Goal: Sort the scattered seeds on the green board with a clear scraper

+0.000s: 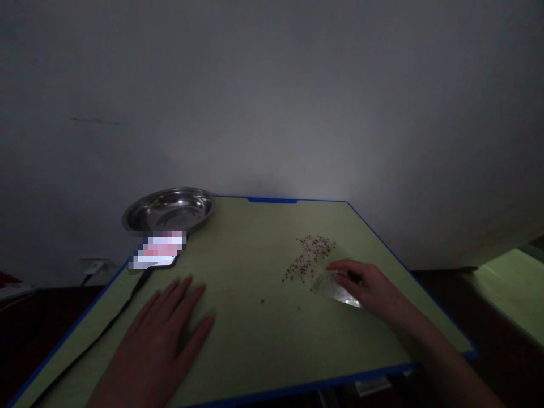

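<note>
My right hand (372,288) pinches the edge of a small, shiny, see-through plastic bag (339,293) low over the right half of the table. Just beyond the bag lies a loose, spread-out heap of pale grains mixed with dark brown bits (312,255). What the bag contains, if anything, I cannot make out. My left hand (159,334) rests palm down at the left front, fingers stretched and thumb apart, holding nothing. A few stray dark specks (262,301) lie between the two hands.
A wide stainless steel basin (174,208) stands at the back left corner. Before it lies a phone (161,252) with a lit, blurred screen, and a dark strap or cable (108,326) trails toward me. The pale table (250,243) has a blue rim and meets a grey wall (272,102).
</note>
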`<state>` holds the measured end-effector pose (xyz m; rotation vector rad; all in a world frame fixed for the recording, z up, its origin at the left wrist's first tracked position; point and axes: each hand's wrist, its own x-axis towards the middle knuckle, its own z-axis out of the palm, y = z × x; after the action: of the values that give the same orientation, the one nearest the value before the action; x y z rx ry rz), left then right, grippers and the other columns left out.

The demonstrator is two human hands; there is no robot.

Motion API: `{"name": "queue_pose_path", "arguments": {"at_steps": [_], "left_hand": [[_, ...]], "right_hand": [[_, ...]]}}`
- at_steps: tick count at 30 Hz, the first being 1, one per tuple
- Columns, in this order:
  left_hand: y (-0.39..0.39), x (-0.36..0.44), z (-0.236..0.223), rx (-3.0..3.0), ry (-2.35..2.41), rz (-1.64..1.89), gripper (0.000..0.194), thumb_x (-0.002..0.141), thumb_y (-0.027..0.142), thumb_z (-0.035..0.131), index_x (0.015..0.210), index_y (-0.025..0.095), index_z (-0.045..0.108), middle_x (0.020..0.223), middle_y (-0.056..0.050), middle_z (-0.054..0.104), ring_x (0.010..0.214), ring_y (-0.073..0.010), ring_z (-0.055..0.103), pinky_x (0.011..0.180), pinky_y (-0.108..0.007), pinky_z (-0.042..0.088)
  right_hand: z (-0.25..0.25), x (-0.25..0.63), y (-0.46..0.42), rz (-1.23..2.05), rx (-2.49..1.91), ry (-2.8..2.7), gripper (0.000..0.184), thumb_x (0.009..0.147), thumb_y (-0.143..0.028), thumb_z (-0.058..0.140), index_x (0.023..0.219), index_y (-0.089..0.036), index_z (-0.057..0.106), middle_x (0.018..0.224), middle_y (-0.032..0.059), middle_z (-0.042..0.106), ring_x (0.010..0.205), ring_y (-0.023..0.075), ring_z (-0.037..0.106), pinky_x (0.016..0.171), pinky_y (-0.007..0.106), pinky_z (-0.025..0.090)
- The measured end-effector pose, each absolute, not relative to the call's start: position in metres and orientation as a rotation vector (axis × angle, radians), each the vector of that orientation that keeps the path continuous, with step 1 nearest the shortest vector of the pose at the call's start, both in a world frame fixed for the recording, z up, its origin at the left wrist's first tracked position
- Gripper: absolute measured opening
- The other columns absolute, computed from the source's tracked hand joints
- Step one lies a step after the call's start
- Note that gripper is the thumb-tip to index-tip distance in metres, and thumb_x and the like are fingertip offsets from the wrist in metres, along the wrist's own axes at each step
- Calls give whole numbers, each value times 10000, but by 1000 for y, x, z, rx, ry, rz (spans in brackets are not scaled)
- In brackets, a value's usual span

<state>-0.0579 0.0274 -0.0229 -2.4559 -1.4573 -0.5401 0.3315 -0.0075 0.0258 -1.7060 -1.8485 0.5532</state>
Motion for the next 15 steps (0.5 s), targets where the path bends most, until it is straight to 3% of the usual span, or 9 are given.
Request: {"name": "queue_pose_path", "arguments": {"at_steps": [15], "left_hand": [[27,-57,-21,-2468,-1460,-542,669,842,660,347,1290,208,554,1401,-123,498,1269,-315,477,1024,-533,415]], "right_hand": [[23,320,2,379,-1757,-1868,270,854,-250,494,1029,-157,678,709,47,678,576,169,565,537,284,423]]}}
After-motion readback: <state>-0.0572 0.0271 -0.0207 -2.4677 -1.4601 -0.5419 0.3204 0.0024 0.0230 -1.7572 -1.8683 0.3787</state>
